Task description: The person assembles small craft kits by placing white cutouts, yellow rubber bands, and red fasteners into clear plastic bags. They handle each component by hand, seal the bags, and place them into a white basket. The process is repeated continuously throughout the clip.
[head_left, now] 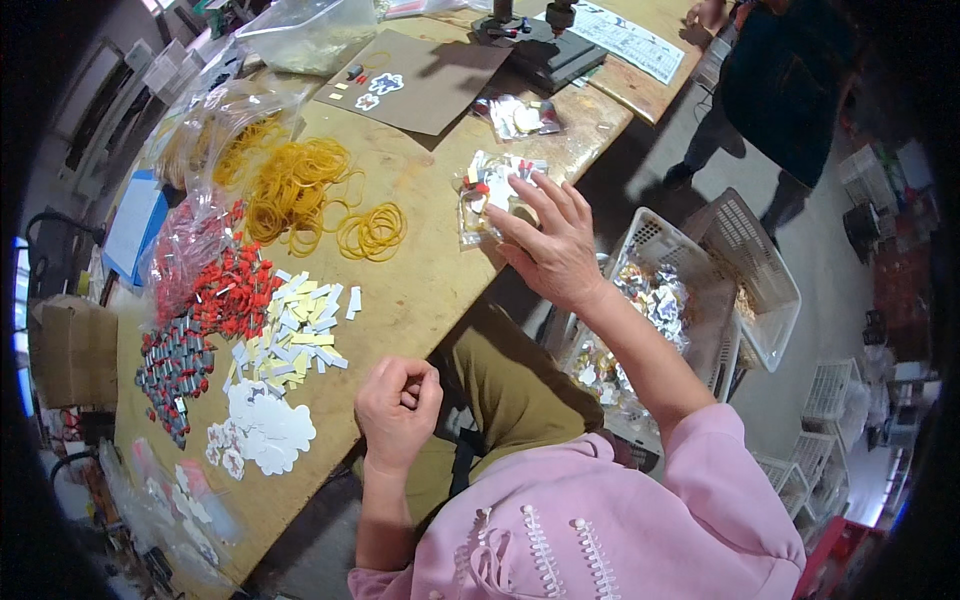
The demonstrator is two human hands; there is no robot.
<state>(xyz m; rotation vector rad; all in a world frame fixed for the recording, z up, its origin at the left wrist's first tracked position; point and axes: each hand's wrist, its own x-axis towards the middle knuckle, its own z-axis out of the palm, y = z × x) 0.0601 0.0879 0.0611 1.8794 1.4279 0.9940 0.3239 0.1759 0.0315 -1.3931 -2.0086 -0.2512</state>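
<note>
My right hand [552, 245] reaches over the table's right edge with its fingers apart. Its fingertips rest on a small clear plastic packet [472, 222] with white, red and yellow pieces inside. Another filled packet [517, 117] lies just beyond it. My left hand [398, 412] is curled into a fist by the near edge, and whatever may be in it is hidden. Beside that fist lie white flower-shaped cutouts [270, 430] and a heap of pale yellow and grey strips [300, 325]. Further left are red pieces [235, 290] and grey-and-red pieces [175, 365].
Yellow rubber bands [300, 185] are heaped mid-table. Behind them lies a brown board [415, 80] with sample pieces, near a black machine base [540, 55]. White crates [735, 270], one full of packets, stand on the floor at right. Another person [780, 90] stands beyond.
</note>
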